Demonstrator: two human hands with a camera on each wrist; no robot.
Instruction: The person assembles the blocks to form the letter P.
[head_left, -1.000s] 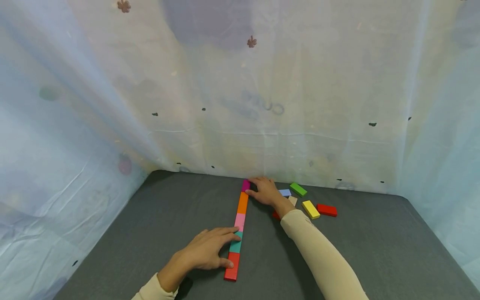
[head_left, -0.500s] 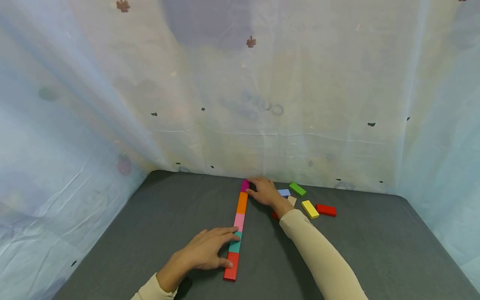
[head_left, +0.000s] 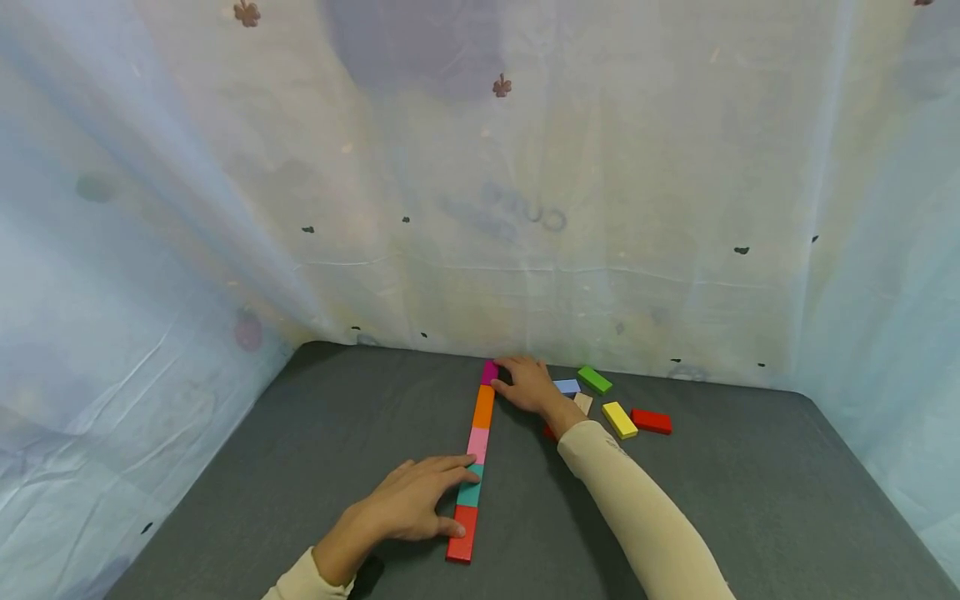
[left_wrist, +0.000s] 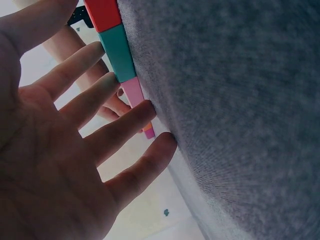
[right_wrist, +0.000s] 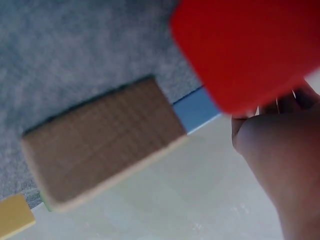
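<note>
A straight row of coloured blocks lies end to end on the dark grey cloth. My left hand (head_left: pixel 416 496) rests along its left side, fingers spread and fairly straight. Its thumb touches the red block (head_left: pixel 463 537), and fingertips touch the teal block (head_left: pixel 468 494) and the edge of the pink block (head_left: pixel 478 444). Beyond these come the orange block (head_left: pixel 484 406) and, farthest, the magenta block (head_left: pixel 489 372). My right hand (head_left: pixel 528 387) touches the magenta block's right side with extended index finger and thumb. In the left wrist view, the left fingers (left_wrist: pixel 125 130) are straight beside the row.
Loose blocks lie right of the row: green (head_left: pixel 595 380), blue (head_left: pixel 567 387), natural wood (head_left: pixel 583 403), yellow (head_left: pixel 619 420) and red (head_left: pixel 652 421). Another red block (right_wrist: pixel 250 45) is partly hidden under my right wrist. A pale curtain (head_left: pixel 540 250) hangs behind the cloth surface.
Almost nothing differs. Both hands stay in place against the row; only the head view has shifted very slightly.
</note>
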